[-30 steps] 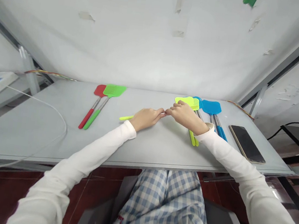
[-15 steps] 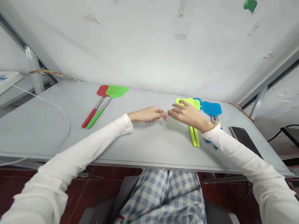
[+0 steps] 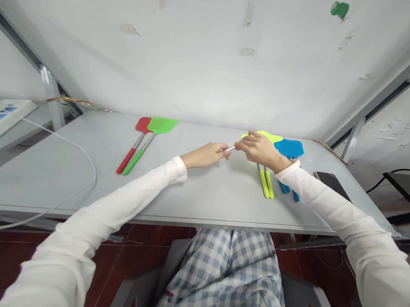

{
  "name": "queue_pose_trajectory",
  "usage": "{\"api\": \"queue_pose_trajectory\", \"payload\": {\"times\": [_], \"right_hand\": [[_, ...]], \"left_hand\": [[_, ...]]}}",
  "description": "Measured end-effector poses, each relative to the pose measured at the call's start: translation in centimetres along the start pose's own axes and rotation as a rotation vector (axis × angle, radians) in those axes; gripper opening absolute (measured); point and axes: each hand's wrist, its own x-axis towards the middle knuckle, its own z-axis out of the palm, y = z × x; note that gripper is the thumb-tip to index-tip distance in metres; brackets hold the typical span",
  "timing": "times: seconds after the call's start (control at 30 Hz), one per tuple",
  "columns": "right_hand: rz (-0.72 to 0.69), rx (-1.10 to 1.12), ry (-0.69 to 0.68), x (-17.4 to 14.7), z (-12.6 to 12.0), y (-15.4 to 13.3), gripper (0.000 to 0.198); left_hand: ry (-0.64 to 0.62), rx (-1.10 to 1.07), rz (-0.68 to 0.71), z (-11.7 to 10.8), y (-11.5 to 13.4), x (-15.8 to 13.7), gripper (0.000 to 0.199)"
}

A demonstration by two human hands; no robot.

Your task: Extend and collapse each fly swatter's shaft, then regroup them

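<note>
Farther apart now, left hand [image 3: 206, 155] and right hand [image 3: 261, 149] pinch a rod [image 3: 230, 149]

The person wears long white sleeves: the left sleeve [image 3: 119, 210], at eight o'clock, is rumpled; so is the right sleeve [image 3: 349, 221], at four. Blue-and-white checked cloth [image 3: 227, 276] shows at six, bearing a small red marking [image 3: 169, 296] toward its eight-o'clock edge.

A grey table [image 3: 192, 197] fronts a white wall [image 3: 199, 78] above red tiles [image 3: 136, 250].
</note>
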Motion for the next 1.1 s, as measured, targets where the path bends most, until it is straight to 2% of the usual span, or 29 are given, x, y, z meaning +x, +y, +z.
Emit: {"api": "queue_pose_trajectory", "payload": {"times": [0.13,0.27,0.5,0.57,0.63,0.7,0.8,0.93,1.0,1.1], "right_hand": [[0.031,-0.011,-0.003,-0.8,-0.2,1.3,0.034],[0.077,0.001,-0.005,-2.4,-0.4,2.7,0.035],[0.058,0.04,-0.021,-3.4,-1.9,1.9,0.034],[0.104,0.067,0.018,-4.0,-2.4,1.8,0.037],[0.217,0.113,0.056,-5.0,-2.8,2.3,0.041],[0.347,0.222,0.091,-6.3,-3.1,3.1,0.035],[0.55,0.563,0.223,-7.8,-3.0,3.7,0.019],[0.812,1.063,0.429,-7.9,-2.0,2.8,0.04],[0.869,1.175,0.476,-7.3,-1.5,2.0,0.046],[0.897,1.231,0.473,-6.4,-1.2,1.1,0.053]], "left_hand": [[-0.095,-0.129,-0.041,-0.9,-0.4,-0.8,0.037],[-0.11,-0.083,-0.054,-1.9,-1.2,-2.3,0.038],[-0.039,0.145,0.001,-3.2,-3.3,-3.8,0.038],[0.008,0.156,-0.02,-3.4,-4.2,-4.3,0.039],[0.054,0.163,-0.045,-3.6,-4.9,-4.9,0.04],[0.086,0.19,-0.065,-3.8,-5.3,-5.4,0.042],[0.13,0.258,-0.073,-3.9,-5.2,-5.6,0.042],[0.188,0.299,-0.008,-2.5,-3.1,-4.2,0.035],[0.22,0.314,0.054,-1.3,-1.5,-3.0,0.036],[0.258,0.326,0.123,0.5,0.6,-1.0,0.04]]}}
